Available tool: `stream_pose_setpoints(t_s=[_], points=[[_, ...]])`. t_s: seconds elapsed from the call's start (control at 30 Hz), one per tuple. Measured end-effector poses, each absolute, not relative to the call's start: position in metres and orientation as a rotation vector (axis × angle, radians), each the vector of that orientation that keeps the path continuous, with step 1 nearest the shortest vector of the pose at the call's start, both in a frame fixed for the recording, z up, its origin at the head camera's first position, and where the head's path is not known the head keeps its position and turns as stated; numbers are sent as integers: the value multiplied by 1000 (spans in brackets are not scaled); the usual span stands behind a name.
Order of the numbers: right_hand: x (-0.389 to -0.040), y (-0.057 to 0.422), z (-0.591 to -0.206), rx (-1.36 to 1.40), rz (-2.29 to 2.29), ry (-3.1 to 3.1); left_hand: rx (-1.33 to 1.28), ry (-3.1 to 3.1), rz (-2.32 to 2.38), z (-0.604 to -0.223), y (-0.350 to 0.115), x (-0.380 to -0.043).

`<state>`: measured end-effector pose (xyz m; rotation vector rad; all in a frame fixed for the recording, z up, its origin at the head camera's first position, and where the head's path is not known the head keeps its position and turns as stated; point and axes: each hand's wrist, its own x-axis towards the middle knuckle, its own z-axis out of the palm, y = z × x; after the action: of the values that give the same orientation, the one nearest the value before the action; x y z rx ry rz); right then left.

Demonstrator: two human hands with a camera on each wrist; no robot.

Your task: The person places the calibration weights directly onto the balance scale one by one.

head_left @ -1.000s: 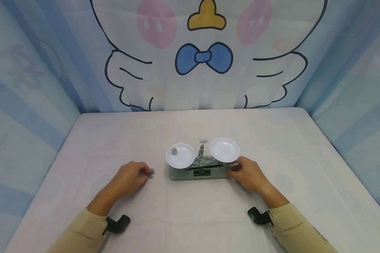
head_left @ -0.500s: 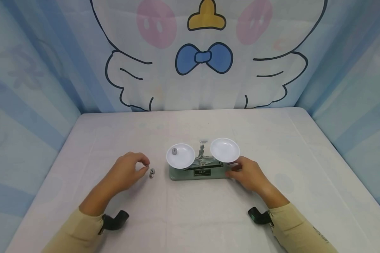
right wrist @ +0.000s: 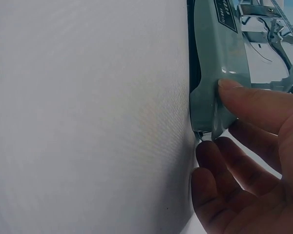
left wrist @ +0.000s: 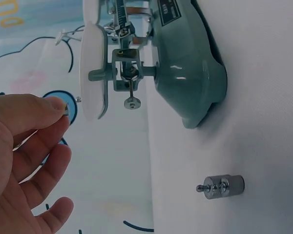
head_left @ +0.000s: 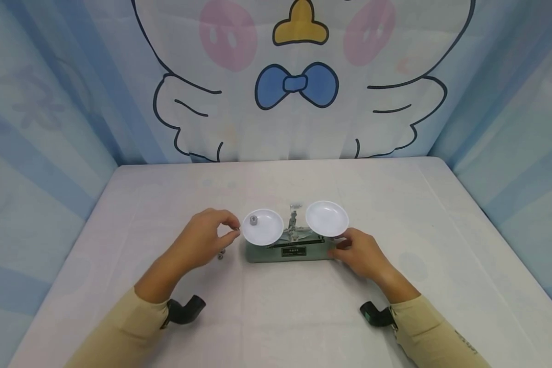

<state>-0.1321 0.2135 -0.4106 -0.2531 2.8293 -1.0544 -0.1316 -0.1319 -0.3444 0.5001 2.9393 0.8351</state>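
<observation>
A green balance scale (head_left: 293, 252) with two white pans stands on the table. Its left pan (head_left: 269, 235) bears one silver weight (head_left: 253, 220); its right pan (head_left: 327, 219) bears nothing. My left hand (head_left: 207, 237) pinches a tiny metal weight (left wrist: 66, 109) between thumb and forefinger, right at the left pan's outer rim, the other fingers loosely bent. Mostly covered by fingers, the tiny weight shows only its edge. My right hand (head_left: 361, 251) grips the right end of the scale's base, thumb (right wrist: 254, 105) on the front and fingers behind.
On the white-covered table (head_left: 280, 317), small silver weights (left wrist: 223, 186) stand close together left of the scale, below my left hand. A cartoon-printed cloth (head_left: 294, 133) hangs behind the table, and blue patterned cloths flank it.
My left hand lifts away from the weights on the table, then moves right and forward to the left pan with the tiny weight. My right hand stays on the scale's base.
</observation>
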Motion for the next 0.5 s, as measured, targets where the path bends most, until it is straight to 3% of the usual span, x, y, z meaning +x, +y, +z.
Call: stream_pose_setpoints(t_s=[0.5], points=[[-132,214,-411,-286,-1053,2836,531,2944,821,-345,-107,-144]])
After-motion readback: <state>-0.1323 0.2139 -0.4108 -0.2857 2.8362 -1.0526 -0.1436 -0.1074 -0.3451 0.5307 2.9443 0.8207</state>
